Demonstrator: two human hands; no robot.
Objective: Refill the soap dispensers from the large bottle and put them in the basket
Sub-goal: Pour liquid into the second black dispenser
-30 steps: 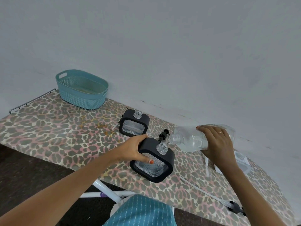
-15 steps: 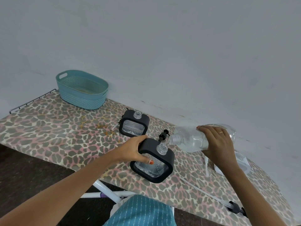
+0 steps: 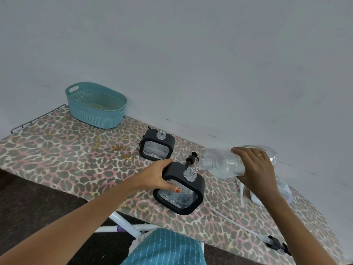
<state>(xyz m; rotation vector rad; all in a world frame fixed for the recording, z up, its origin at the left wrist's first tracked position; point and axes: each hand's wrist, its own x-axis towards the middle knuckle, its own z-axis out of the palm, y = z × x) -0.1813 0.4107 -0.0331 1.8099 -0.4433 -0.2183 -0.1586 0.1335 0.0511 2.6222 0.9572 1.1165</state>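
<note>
- The right hand (image 3: 257, 169) keeps the large clear plastic bottle (image 3: 227, 165) tipped, mouth at the neck of the near black-framed square dispenser (image 3: 180, 190), unmoved in a second.
- The left hand (image 3: 159, 176) grips that dispenser's frame; pouring continues.
- The second open dispenser (image 3: 157, 147) and teal woven basket (image 3: 96, 105) wait on the leopard-print worktop (image 3: 63, 150).

Clear plastic, matt black, patterned cloth

My large bottle (image 3: 227, 165) is glossy clear plastic; the dispenser (image 3: 183, 190) frame matt black; the basket (image 3: 95, 109), upper left, textured teal plastic.
</note>
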